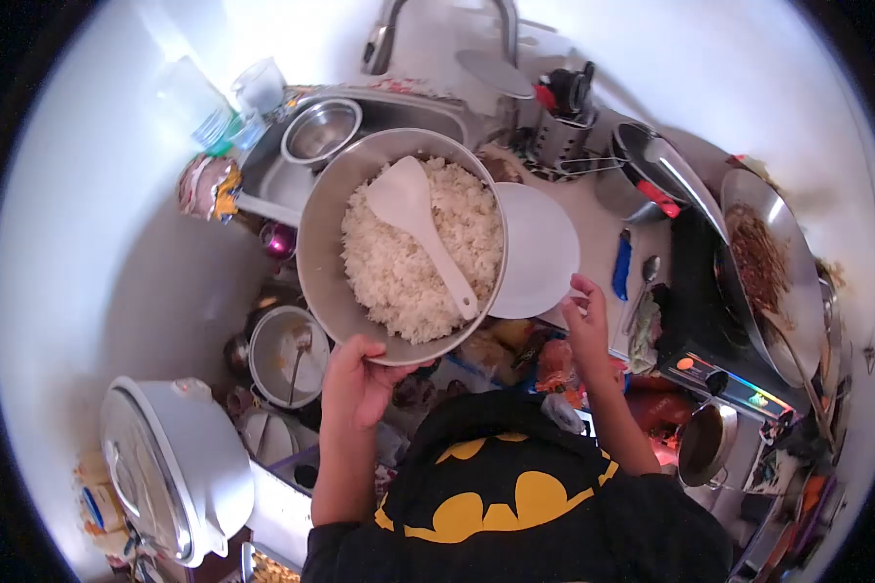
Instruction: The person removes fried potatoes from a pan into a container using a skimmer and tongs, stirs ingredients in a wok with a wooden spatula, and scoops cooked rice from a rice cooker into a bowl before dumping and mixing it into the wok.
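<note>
My left hand (360,384) grips the near rim of a round metal pot (319,255), its thumb over the edge and the other fingers underneath. Cooked white rice (389,277) fills much of the pot, which is tilted so its inside faces me. On the rice lies a white rice paddle (413,209), its handle pointing toward the near right. A white plate (540,248) sits on the counter, partly hidden behind the pot. Beside the plate's near right edge is my right hand (585,316), fingers apart and loosely bent, with nothing visible in them.
A sink (267,180) holding a metal bowl (323,131) lies at the back left. To the right, a wok (792,262) with browned food sits on the cooktop (695,282). A white rice cooker (190,457) stands at the near left. A blue-handled item (621,264) and spoon (650,269) lie on the counter.
</note>
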The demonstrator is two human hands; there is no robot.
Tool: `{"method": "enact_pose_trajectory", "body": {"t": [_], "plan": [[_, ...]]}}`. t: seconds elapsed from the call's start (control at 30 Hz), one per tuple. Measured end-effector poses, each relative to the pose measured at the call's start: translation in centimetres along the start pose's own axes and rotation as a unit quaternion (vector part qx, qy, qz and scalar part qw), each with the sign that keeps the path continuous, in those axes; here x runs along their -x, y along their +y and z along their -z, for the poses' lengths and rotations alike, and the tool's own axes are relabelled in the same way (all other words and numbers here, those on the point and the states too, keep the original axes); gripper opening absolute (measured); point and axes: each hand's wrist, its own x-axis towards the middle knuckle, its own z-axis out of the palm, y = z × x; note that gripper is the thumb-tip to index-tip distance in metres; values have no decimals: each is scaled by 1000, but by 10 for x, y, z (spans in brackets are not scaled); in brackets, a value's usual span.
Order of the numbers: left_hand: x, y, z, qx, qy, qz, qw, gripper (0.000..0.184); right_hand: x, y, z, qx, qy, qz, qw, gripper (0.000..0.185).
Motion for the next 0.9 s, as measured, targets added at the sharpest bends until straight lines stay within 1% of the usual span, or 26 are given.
{"method": "enact_pose_trajectory", "body": {"t": [0.07,0.13,0.2,0.27,0.33,0.47,0.57,0.63,0.67,0.73,0.77,0.8,0.87,0.9], "plan": [[-17,-2,-13,-26,-11,30,999,55,2,28,5,-34,26,-39,998,46],[-33,-5,-14,-55,-29,70,996,56,6,24,7,-81,38,-79,993,49],[-37,-11,-23,-59,-20,80,995,56,3,32,12,-44,40,-56,997,51],[-37,-14,-26,-58,-16,83,995,54,-2,38,11,-31,48,-43,997,54],[-39,-17,-24,-56,-24,81,995,51,-16,40,9,-71,38,-77,994,56],[-31,-21,-32,-55,20,81,995,56,-38,24,-3,-155,16,-129,979,60],[-27,-24,-35,-64,28,64,996,56,-51,54,-12,-162,-2,-98,982,63],[-29,-24,-27,-80,19,64,995,56,-59,72,-17,-101,-2,-42,994,64],[-28,-26,-30,-81,20,63,995,56,-60,79,-16,-46,15,-8,999,64],[-28,-29,-44,-80,21,58,995,55,-55,73,-13,86,75,62,991,62],[-28,-31,-47,-84,16,62,994,55,-50,71,-12,162,113,100,975,60],[-30,-33,-50,-88,12,66,994,55,-42,41,-5,122,130,148,973,55],[-37,-33,-57,-103,1,73,992,55,-21,-52,20,38,164,243,955,46],[-40,-35,-58,-115,-3,81,990,55,-17,-75,27,45,128,299,945,40]]}}
